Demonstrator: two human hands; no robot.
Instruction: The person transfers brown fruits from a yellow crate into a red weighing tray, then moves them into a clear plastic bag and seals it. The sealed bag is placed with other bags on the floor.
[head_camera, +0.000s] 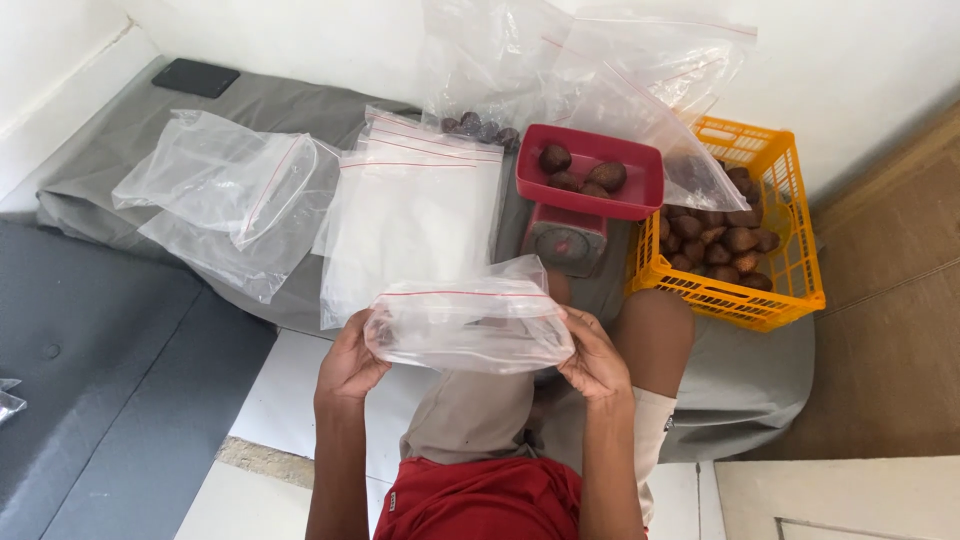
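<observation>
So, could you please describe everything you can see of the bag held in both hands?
The bag is clear, thin plastic with a red zip line along its top edge. It looks empty and puffed open, held crosswise above the lap. The left hand grips its left end and the right hand its right end. Nothing else touches it.

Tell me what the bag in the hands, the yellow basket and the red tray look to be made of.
Zip bag, held between the left hand and right hand: thin clear plastic film, glossy and wrinkled, with a red seal line. Yellow basket: rigid moulded plastic, going by its open lattice walls and even colour. Red tray: probably hard plastic too, smooth with a slight sheen.
</observation>
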